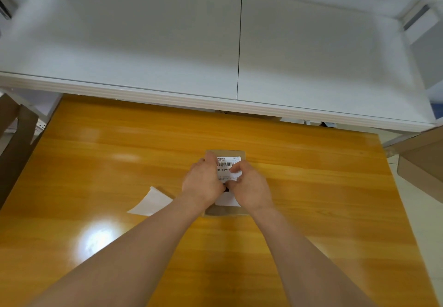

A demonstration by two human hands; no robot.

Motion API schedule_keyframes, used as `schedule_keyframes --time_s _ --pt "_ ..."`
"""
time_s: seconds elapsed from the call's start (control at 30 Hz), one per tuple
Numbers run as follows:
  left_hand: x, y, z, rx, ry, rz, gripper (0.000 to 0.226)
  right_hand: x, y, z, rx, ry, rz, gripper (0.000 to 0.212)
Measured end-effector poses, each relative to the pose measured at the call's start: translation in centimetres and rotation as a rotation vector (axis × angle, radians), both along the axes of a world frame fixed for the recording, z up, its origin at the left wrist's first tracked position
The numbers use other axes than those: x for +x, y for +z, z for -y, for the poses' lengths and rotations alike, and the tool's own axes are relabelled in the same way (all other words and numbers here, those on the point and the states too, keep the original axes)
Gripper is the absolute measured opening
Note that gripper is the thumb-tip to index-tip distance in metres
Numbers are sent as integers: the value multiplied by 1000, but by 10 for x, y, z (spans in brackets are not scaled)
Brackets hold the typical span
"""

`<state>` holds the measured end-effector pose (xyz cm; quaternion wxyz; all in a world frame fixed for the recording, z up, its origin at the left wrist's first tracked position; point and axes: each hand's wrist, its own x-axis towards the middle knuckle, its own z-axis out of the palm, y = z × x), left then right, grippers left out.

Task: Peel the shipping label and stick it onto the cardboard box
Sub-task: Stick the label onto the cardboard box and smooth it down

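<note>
A small flat cardboard box (239, 153) lies on the orange wooden table, mostly covered by my hands. A white shipping label (227, 162) with a barcode and black text lies flat on the box's top face. My left hand (202, 182) rests on the label's left side, its fingers curled and pressing down. On the label's right side lies my right hand (251, 184), its thumb and fingertips pressing on the paper. The label's middle and the box's sides are hidden under the hands.
A white peeled backing sheet (151, 202) lies on the table (96, 162) left of my left forearm, one corner curled up. A white desk (167, 54) stands behind the table. Brown cardboard pieces (422, 162) stand at the right and left edges.
</note>
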<state>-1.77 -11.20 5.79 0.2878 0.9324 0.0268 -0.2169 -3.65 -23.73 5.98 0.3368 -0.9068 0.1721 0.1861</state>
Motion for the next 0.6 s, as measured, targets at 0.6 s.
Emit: schedule_keyframes --time_s 0.6 --pt "21 3 -9 80 -108 -68 127 12 -8 8 23 -3 -36 31"
